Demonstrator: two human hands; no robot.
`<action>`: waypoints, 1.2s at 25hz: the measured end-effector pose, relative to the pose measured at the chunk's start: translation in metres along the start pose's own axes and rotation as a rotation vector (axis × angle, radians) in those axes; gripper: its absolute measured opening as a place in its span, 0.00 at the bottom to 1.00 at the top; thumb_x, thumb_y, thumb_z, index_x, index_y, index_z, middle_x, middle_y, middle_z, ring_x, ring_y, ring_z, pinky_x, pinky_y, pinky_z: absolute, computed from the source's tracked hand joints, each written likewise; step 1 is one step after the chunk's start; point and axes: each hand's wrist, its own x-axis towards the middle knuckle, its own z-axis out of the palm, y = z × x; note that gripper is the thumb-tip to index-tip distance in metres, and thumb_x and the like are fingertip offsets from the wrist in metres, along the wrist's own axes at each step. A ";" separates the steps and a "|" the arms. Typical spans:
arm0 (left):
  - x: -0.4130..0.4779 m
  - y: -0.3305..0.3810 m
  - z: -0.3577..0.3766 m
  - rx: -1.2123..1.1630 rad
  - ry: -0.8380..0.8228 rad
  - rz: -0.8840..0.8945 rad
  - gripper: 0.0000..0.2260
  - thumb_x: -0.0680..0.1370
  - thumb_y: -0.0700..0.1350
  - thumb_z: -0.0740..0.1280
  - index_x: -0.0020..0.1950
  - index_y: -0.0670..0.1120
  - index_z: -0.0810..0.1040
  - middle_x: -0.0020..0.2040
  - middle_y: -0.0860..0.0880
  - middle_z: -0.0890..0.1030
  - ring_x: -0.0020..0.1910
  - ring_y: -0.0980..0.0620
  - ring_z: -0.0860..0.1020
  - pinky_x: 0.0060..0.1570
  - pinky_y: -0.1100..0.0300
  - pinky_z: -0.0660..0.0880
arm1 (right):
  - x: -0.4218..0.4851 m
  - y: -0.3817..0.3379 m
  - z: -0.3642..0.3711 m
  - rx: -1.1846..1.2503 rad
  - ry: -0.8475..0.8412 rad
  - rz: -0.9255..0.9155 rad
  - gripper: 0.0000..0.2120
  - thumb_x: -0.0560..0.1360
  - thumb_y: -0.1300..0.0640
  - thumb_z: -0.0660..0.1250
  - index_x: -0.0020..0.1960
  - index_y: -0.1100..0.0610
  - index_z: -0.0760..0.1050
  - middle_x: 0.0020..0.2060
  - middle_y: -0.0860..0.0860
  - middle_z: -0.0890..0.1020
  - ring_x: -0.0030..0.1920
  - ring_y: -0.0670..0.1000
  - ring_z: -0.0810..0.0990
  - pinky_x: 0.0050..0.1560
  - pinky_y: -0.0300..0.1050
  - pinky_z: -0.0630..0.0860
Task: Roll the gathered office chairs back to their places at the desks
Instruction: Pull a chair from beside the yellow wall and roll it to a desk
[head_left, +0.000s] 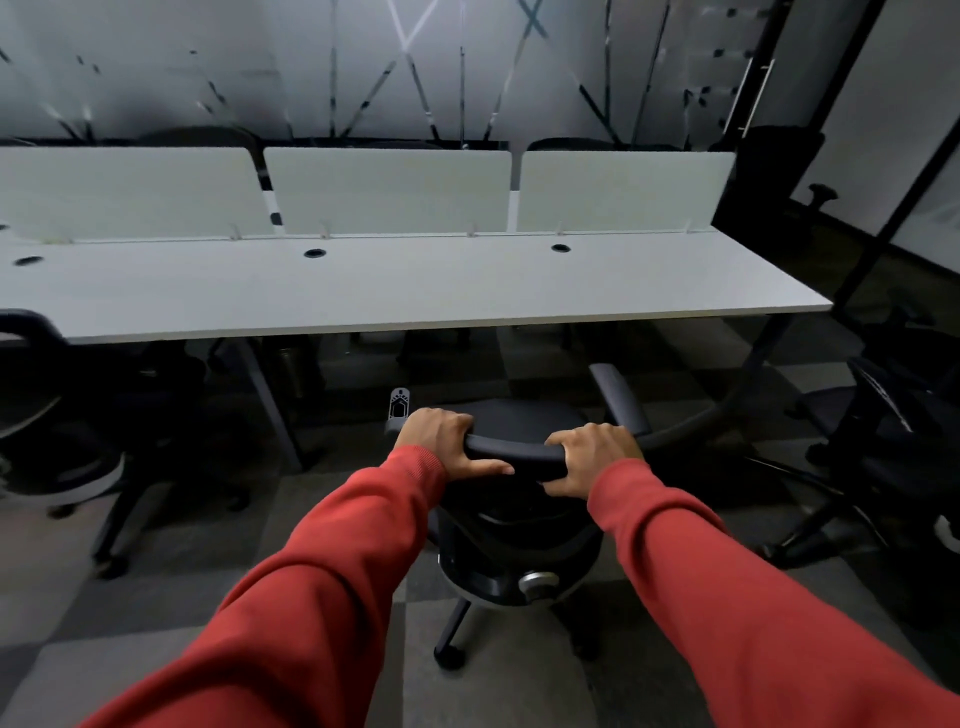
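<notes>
A black office chair (519, 525) stands right in front of me, its seat facing the long white desk (415, 291). My left hand (447, 441) grips the left end of the chair's curved top bar. At the bar's right end my right hand (592, 457) grips it too. Both arms wear red sleeves. The chair's right armrest (621, 397) points toward the desk edge; its wheeled base shows below my arms.
Another black chair (78, 431) sits at the desk on the left. Two more dark chairs (883, 441) crowd the right side. Pale divider screens (389, 189) line the desk's back. Desk legs (270, 405) stand left of my chair. Checked grey carpet covers the floor.
</notes>
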 end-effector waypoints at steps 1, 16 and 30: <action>0.000 -0.010 0.001 -0.002 0.008 0.000 0.38 0.58 0.83 0.51 0.33 0.48 0.73 0.31 0.50 0.78 0.35 0.47 0.78 0.36 0.54 0.71 | 0.007 -0.001 -0.003 0.024 -0.019 -0.045 0.30 0.62 0.29 0.69 0.62 0.37 0.74 0.51 0.47 0.84 0.54 0.53 0.81 0.55 0.47 0.75; 0.042 -0.157 0.016 -0.025 0.002 -0.010 0.38 0.56 0.85 0.50 0.33 0.50 0.71 0.33 0.53 0.78 0.37 0.50 0.79 0.35 0.57 0.69 | 0.128 -0.049 -0.010 0.054 0.117 -0.046 0.45 0.53 0.14 0.52 0.57 0.40 0.78 0.45 0.43 0.84 0.49 0.49 0.82 0.49 0.43 0.73; 0.128 -0.282 0.057 -0.055 0.277 -0.109 0.39 0.63 0.83 0.47 0.23 0.47 0.70 0.21 0.52 0.72 0.22 0.48 0.74 0.26 0.60 0.70 | 0.297 -0.089 -0.020 0.043 0.139 -0.158 0.42 0.54 0.14 0.51 0.54 0.40 0.78 0.42 0.42 0.83 0.47 0.48 0.81 0.49 0.45 0.75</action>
